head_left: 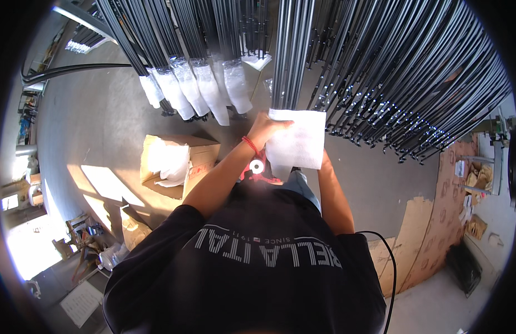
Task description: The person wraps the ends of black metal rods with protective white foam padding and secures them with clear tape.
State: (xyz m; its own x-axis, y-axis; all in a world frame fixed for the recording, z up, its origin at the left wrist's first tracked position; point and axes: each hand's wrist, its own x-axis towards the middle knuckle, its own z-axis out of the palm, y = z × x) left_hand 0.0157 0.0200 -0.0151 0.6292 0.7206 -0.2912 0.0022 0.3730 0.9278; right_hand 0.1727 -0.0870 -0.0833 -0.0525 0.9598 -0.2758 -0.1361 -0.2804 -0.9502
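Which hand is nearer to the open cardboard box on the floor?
Left. The left hand, at the upper left of the white sheet, is right of the cardboard box and apart from it; the right hand, mostly hidden by the sheet, is farther right.

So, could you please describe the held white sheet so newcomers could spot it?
Among the black rods across the top, follow the middle bundle down. At its end, the left hand grips the white sheet, broader and squarer than the sleeves further left.

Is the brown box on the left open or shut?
Open: you can see right inside the cardboard box, where white material lies.
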